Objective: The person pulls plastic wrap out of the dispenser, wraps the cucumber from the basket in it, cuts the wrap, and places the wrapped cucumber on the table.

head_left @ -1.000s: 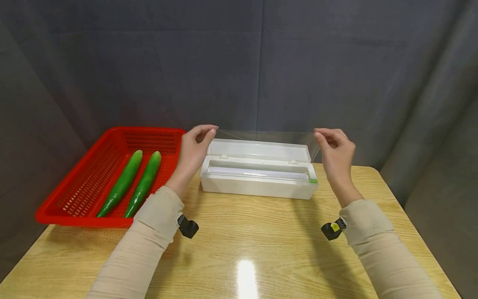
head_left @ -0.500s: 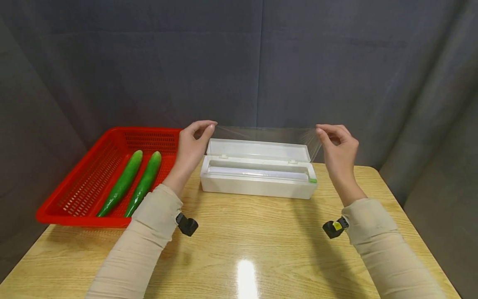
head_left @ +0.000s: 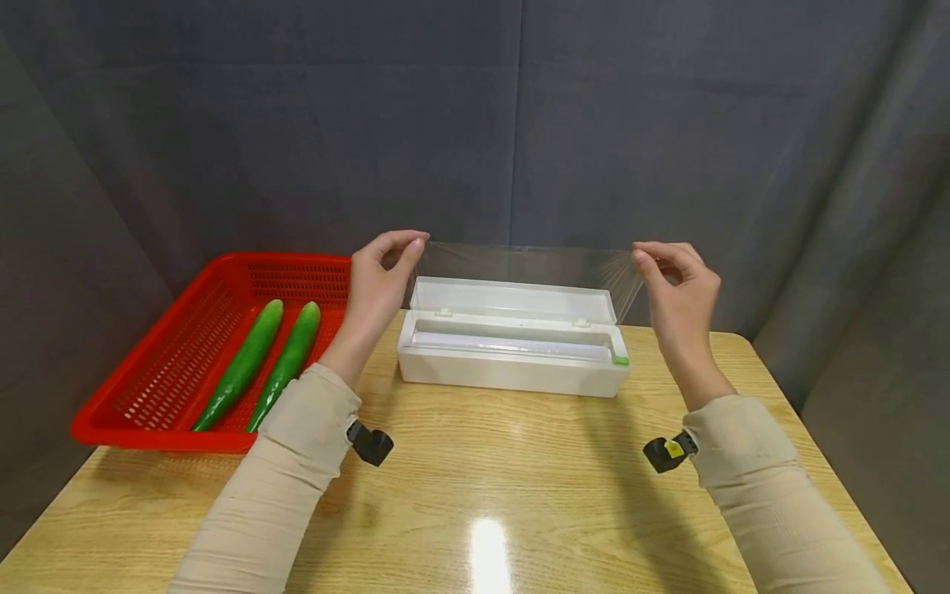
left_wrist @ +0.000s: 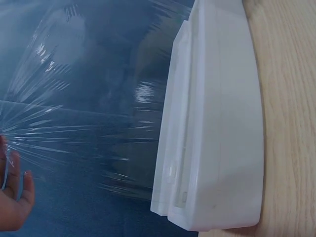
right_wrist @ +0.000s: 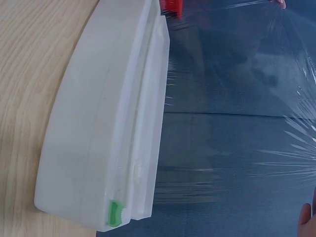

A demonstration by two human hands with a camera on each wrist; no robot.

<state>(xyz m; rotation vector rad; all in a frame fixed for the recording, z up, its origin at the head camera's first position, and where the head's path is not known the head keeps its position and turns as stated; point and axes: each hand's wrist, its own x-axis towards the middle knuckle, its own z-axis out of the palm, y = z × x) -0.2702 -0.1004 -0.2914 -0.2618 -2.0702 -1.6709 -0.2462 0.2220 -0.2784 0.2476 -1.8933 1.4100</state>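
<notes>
Two hands, the left [head_left: 374,285] and the right [head_left: 681,293], each pinch one upper corner of a clear film [head_left: 519,261] between thumb and fingers. The film stretches between them above and behind the raised lid [head_left: 512,299] of a white box [head_left: 512,376] on the bench [head_left: 445,462]. Step in hand, as judged: drawing out a length of film. The next move would call for even tension and spread corners, lest the sheet cling to itself. Materials: the film is thin and glossy, with fine pleats fanning from the pinched corners; the box is long, smooth plastic, with a white roll [head_left: 512,343] inside and a green tab [head_left: 620,360] at its right end. Two glossy, tapering cucumbers [head_left: 241,367] lie in a red basket [head_left: 163,440] with slotted walls, left of the box.
</notes>
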